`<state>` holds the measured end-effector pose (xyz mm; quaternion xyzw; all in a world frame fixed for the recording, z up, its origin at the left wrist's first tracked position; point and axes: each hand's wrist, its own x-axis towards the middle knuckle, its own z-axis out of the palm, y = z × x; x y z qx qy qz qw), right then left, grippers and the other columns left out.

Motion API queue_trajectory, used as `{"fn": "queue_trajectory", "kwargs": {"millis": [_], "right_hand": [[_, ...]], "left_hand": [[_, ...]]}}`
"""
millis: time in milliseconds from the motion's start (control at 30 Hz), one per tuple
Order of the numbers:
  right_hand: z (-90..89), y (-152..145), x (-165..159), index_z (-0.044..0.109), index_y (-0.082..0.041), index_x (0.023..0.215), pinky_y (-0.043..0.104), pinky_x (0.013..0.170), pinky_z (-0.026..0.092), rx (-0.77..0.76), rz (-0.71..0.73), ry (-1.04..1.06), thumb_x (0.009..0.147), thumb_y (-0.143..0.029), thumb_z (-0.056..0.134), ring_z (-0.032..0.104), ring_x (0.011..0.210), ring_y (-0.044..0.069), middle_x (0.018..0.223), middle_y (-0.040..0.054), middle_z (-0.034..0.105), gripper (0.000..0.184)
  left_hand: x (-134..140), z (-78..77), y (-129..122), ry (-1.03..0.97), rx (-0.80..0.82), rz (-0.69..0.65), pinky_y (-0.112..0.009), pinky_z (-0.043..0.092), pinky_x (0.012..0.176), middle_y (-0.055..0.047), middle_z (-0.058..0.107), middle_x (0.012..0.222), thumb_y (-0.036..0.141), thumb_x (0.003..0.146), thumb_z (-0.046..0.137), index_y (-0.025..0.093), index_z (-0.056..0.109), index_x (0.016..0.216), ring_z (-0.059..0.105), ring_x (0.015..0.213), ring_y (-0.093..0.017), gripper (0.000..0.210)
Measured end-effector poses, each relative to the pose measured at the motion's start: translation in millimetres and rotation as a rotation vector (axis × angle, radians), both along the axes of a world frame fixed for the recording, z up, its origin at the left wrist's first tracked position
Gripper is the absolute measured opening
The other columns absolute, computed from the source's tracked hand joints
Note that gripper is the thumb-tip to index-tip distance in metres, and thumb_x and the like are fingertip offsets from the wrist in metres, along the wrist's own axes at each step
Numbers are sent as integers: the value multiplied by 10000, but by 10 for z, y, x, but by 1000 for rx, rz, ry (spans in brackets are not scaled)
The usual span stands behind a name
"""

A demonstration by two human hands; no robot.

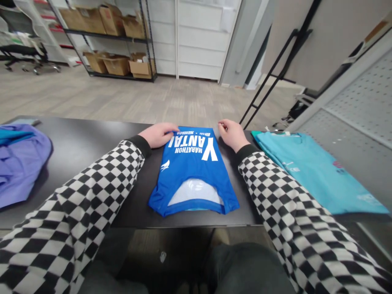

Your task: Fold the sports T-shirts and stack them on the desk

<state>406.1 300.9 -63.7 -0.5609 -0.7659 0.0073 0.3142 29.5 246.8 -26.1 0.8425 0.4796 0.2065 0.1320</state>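
Observation:
A blue marathon tank top [190,167] lies folded narrow on the black table, its neckline toward me and its white lettering upside down. At its far left corner is my left hand [159,134], thumb and fingers closed on the fabric edge. My right hand [233,134] is just off the far right corner, a small gap away from the cloth. Its fingers are curled in, with nothing visible in them. White inner fabric shows through the neck opening.
On the right of the black table [76,139] lie folded turquoise shirts [312,167], close to my right forearm. A purple garment [21,163] is heaped at the left with a teal one [14,135]. Beyond stand a shelf of cardboard boxes [116,64] and a black metal frame [275,73].

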Motion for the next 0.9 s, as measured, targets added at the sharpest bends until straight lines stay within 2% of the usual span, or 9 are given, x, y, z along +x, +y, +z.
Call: {"fn": "queue_trajectory", "kwargs": {"millis": [67, 167, 300, 400, 500, 567, 667, 767, 900], "right_hand": [[20, -118, 67, 834, -150, 1267, 427, 1038, 549, -2, -7, 21, 1087, -341, 589, 755, 1053, 299, 1120, 136, 847, 359], [37, -319, 175, 836, -129, 1279, 422, 1025, 564, -33, -41, 111, 1055, -317, 590, 762, 1007, 287, 1116, 147, 851, 382], [28, -656, 333, 838, -100, 1265, 413, 942, 583, -47, -93, 262, 1009, -340, 560, 736, 891, 271, 1021, 147, 849, 447], [0, -940, 432, 847, -102, 1225, 401, 880, 578, -49, -118, 309, 948, -323, 556, 702, 802, 260, 926, 124, 833, 458], [-21, -1195, 461, 858, -124, 1171, 403, 846, 567, -72, -121, 303, 916, -297, 558, 680, 745, 259, 846, 98, 805, 430], [-9, -1356, 408, 859, -132, 1153, 410, 861, 568, -82, -106, 276, 914, -275, 565, 692, 760, 270, 835, 96, 798, 405], [59, -1684, 149, 854, -145, 1147, 426, 942, 571, -19, -48, 213, 920, -218, 570, 739, 875, 292, 924, 120, 825, 371], [133, -2246, -361, 841, -174, 1181, 434, 999, 563, 77, 163, 149, 999, -204, 567, 764, 999, 297, 1056, 134, 847, 330], [59, -3179, -1186, 761, -230, 1380, 448, 1054, 541, 69, 576, -24, 1134, -385, 633, 747, 1190, 295, 1328, 130, 815, 317]], "left_hand": [[-55, -45, -83, 10, -64, -44, -283, 419, 1307, -51, 758, 1550, 384, 1065, 545, 134, 812, 1108, 662, 1469, -118, 368], [-237, -104, -219, 24, -39, 39, -308, 449, 1289, -90, 722, 1594, 457, 1081, 520, 104, 783, 1356, 703, 1429, -152, 519], [-634, -131, -656, 90, -1, 260, -394, 525, 1218, -143, 795, 1469, 458, 1055, 590, 147, 830, 1326, 747, 1343, -281, 478], [-858, -184, -1379, 248, 75, 524, -484, 554, 1112, -193, 807, 1316, 539, 1079, 521, 185, 865, 1250, 751, 1214, -362, 522], [-831, -274, -2364, 345, 219, 680, -548, 560, 982, -190, 788, 1102, 586, 1084, 508, 202, 872, 1159, 744, 1028, -392, 534], [-720, -312, -3003, 270, 309, 598, -528, 567, 945, -138, 789, 1001, 552, 1083, 570, 250, 862, 1080, 734, 964, -357, 420], [-650, -292, -3652, 67, 360, 285, -527, 584, 1036, -90, 822, 1037, 381, 1092, 613, 299, 849, 1123, 740, 1064, -319, 252], [-871, -260, -3783, -38, 396, 203, -572, 551, 1201, -101, 804, 1309, 292, 1049, 647, 300, 802, 1330, 704, 1317, -338, 322], [-1367, -392, -3440, 94, 287, 178, -618, 488, 1302, -142, 611, 1690, 299, 977, 656, 271, 624, 1614, 593, 1543, -384, 639]]}}
